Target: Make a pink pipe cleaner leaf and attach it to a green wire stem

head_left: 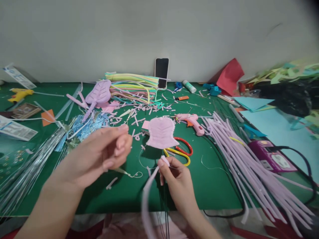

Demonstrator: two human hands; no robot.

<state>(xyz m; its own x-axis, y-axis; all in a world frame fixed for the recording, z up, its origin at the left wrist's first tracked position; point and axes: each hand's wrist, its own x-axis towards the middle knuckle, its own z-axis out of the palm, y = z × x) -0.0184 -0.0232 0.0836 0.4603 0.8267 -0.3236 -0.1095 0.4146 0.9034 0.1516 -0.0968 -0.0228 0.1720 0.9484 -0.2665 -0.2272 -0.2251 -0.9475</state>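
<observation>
I judge the lilac strip (pixel 145 200) light, pliant; best hold: 12 o'clock end, where right fingers (pixel 176 163) clamp. Left fingers (pixel 121 142) curled, contents unclear.

Lilac piece (pixel 161 132) — fuzzy, matt; scissor handles (pixel 191 148) — glossy plastic.

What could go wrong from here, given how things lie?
The lilac strip trails from the right hand as a long, loose tail, so it might twist or snag. The scissors lie just beyond that hand, which could knock them. The pink glue gun rests nearby; whether it is hot can't be seen, but brushing against it might burn.
</observation>
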